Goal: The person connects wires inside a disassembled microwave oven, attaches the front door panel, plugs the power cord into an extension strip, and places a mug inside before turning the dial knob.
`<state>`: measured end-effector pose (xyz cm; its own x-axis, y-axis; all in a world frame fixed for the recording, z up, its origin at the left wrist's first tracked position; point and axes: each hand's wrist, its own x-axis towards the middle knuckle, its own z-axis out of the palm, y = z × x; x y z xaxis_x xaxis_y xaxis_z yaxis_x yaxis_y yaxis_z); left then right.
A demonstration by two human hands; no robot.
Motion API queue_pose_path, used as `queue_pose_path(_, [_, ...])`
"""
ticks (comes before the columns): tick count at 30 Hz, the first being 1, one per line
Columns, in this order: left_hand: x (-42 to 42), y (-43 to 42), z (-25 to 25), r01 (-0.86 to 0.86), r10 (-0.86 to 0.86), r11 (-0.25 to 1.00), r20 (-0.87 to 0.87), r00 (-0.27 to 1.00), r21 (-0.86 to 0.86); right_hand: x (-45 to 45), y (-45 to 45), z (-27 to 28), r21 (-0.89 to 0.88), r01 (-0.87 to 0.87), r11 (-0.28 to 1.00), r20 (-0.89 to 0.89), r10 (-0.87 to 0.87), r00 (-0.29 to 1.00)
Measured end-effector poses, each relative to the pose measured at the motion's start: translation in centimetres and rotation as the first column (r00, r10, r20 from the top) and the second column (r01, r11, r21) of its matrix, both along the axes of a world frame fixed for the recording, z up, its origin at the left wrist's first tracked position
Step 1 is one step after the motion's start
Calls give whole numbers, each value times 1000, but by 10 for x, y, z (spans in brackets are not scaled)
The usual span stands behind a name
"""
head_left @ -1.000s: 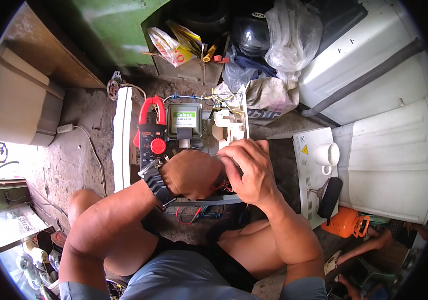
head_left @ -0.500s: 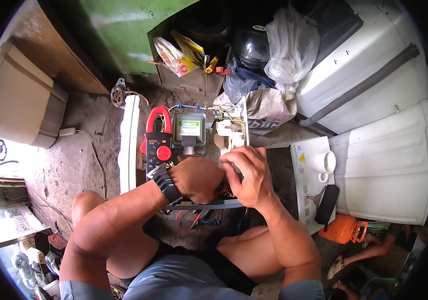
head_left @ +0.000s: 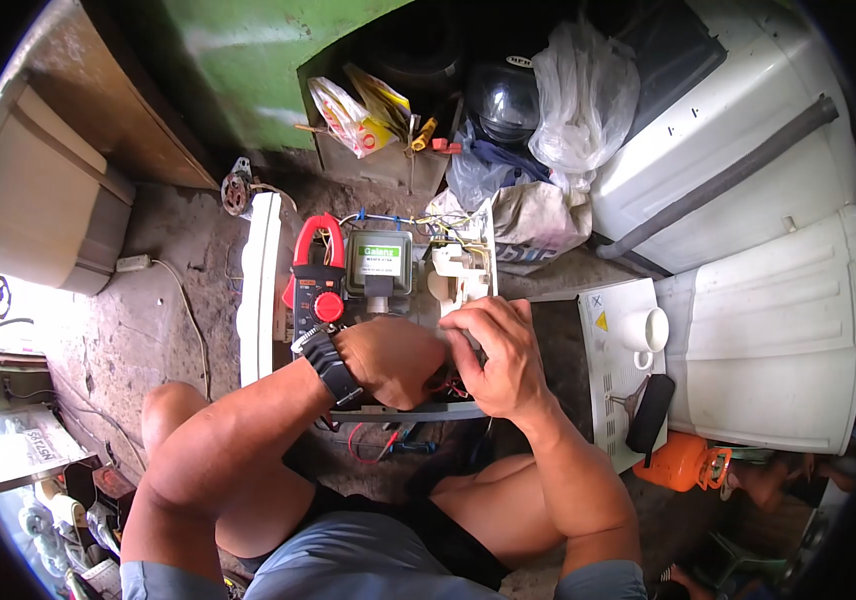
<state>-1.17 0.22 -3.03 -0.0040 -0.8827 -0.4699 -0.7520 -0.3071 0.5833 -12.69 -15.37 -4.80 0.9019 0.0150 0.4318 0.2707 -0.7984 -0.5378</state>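
An opened microwave oven (head_left: 408, 409) stands before me with its inner parts bare. My left hand (head_left: 395, 362), a black watch at the wrist, is curled over its front part; the fingertips are hidden. Beside it my right hand (head_left: 498, 358) is bent with thumb and fingers drawn together. What either hand pinches is too small or covered to make out. Red wires (head_left: 451, 385) show between the hands. A red and black clamp meter (head_left: 322, 280) lies left of the transformer-like block with a green Galanz label (head_left: 379, 252). White plastic brackets (head_left: 460, 272) sit beyond my right hand.
On the right, a white metal panel (head_left: 608, 372) carries a white mug (head_left: 645, 330) and a black cylindrical object (head_left: 651, 414). An orange gas cylinder (head_left: 683, 462) stands near another person's leg (head_left: 763, 484). Blue-handled tools (head_left: 416, 443) and a red lead lie on the floor near my legs.
Both hands stay almost in place over the oven, with only slight finger movement. At lower right, the other person's leg and foot have shifted.
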Motion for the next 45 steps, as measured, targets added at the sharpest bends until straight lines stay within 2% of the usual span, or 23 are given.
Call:
queue_pose_path(8, [2, 5, -7, -16, 16, 998, 2, 1000, -54, -1, 1, 0, -17, -9, 1000, 28, 10, 1000])
queue_pose_path(11, [1, 7, -1, 11, -7, 998, 51, 999, -68, -1, 2, 1, -15, -15, 1000, 28, 15, 999])
queue_pose_path(13, [-1, 9, 12, -37, 38, 999, 51, 998, -7, -1, 4, 5, -14, -21, 1000, 15, 22, 1000])
queue_pose_path(17, [-2, 8, 3, -39, 39, 999, 28, 999, 1, -2, 7, 8, -18, -7, 1000, -14, 6, 1000])
queue_pose_path(22, [-6, 9, -4, -8, 10, 1000, 117, 993, -22, -2, 8, 7, -19, 0, 1000, -19, 0, 1000])
queue_pose_path(29, [1, 18, 7, 0, 1, 1000, 21, 1000, -26, -2, 11, 5, -30, 1, 1000, -18, -2, 1000])
queue_pose_path(31, [1, 21, 0, 4, -3, 956, 2, 1000, -293, -3, 11, 4, -16, 15, 1000, -23, -15, 1000])
queue_pose_path(32, [1, 22, -3, 1, -1, 954, 0, 1000, -298, -3, 11, 6, -30, 11, 999, -6, -11, 1000])
queue_pose_path(33, [2, 27, 13, -15, 10, 965, -22, 1000, -262, -3, 11, 5, -35, 9, 999, -8, -9, 1000])
queue_pose_path(35, [-1, 33, 23, -30, 21, 973, -43, 999, -229, -4, 10, 4, 24, 22, 999, -33, -21, 999])
queue_pose_path(37, [-4, 39, 21, -76, 52, 955, -90, 995, -287, -6, 11, 7, 54, 16, 998, -23, -15, 1000])
queue_pose_path(38, [-6, 41, 14, -72, 50, 953, -84, 995, -293, -8, 10, 6, 136, 42, 990, -61, -34, 998])
queue_pose_path(40, [-11, 43, 4, -171, 151, 897, -83, 985, -407, -11, 5, 1, 283, 74, 956, -113, -44, 993])
queue_pose_path(45, [-24, 41, -2, -273, 293, 871, -15, 956, -407, -24, -1, 5, 295, 107, 950, -148, -65, 987])
